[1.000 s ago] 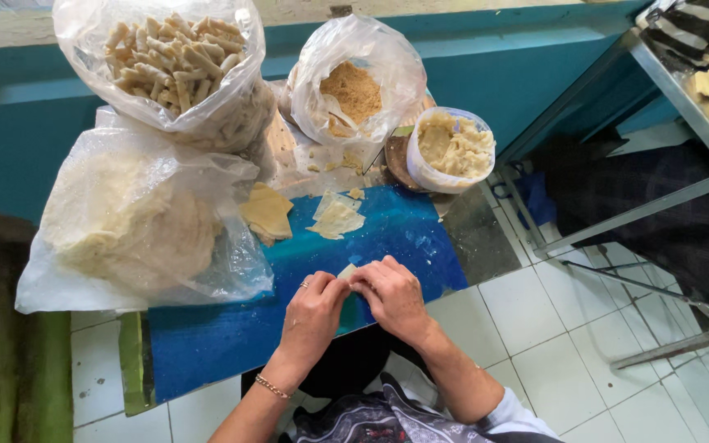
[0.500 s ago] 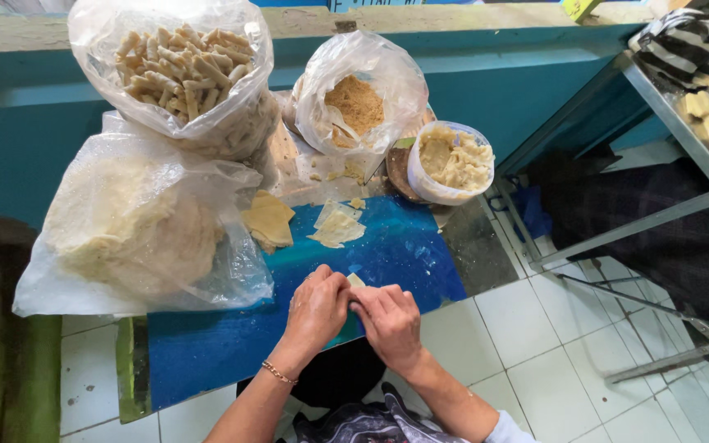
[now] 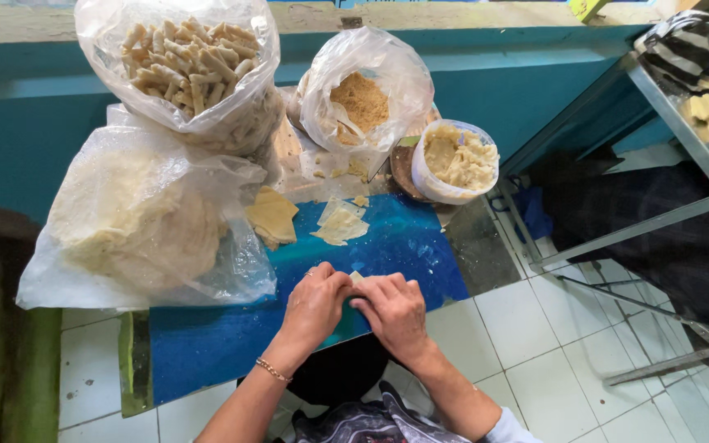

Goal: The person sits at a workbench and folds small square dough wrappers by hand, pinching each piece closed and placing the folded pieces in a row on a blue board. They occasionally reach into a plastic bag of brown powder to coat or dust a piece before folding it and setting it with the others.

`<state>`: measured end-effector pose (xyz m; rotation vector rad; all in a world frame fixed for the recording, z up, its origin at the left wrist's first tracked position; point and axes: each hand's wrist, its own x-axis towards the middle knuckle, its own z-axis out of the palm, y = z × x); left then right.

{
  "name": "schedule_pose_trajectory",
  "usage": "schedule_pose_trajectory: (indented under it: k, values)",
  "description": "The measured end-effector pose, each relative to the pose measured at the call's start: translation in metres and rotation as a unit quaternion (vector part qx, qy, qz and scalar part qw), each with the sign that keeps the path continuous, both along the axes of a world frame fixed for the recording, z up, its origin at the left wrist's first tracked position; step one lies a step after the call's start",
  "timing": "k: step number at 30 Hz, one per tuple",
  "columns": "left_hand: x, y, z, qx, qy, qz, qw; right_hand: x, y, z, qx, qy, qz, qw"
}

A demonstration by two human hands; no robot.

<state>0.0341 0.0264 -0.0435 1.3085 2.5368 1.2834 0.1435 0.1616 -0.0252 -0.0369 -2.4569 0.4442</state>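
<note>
My left hand (image 3: pixel 315 305) and my right hand (image 3: pixel 394 310) are pressed together on the blue board (image 3: pixel 207 344), fingers closed over a small pale dough wrapper (image 3: pixel 357 277) of which only a corner shows. A thin bracelet sits on my left wrist. Just beyond my hands lie loose wrapper sheets (image 3: pixel 340 223) and a yellowish stack of wrappers (image 3: pixel 272 215). A round tub of pale filling (image 3: pixel 455 160) stands at the board's far right.
A big clear bag of flat wrappers (image 3: pixel 137 221) lies at left. Behind it stands a bag of rolled pieces (image 3: pixel 186 66), and a bag of brown crumbs (image 3: pixel 363 98) beside that. A metal rack (image 3: pixel 683 115) with pale pieces is at right, over white floor tiles (image 3: pixel 568 336).
My hands have drawn slightly toward me and closed tighter over the wrapper, so less of it shows. Nothing else on the board has moved.
</note>
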Motion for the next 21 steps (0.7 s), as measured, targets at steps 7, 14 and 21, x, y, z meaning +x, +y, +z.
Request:
schedule_pose_trajectory:
  k: [7,14,21]
  values:
    - [0.010,-0.004,-0.002,0.035,0.044,-0.006,0.998,-0.009,0.004,0.006,-0.008,-0.044,-0.040,0.998]
    - [-0.002,0.007,-0.002,-0.013,0.015,-0.011,1.000,-0.002,0.000,0.007,0.113,0.022,-0.011,0.993]
    - [-0.001,0.011,-0.001,0.021,-0.020,-0.020,0.999,-0.015,0.019,-0.003,0.039,-0.033,-0.027,0.998]
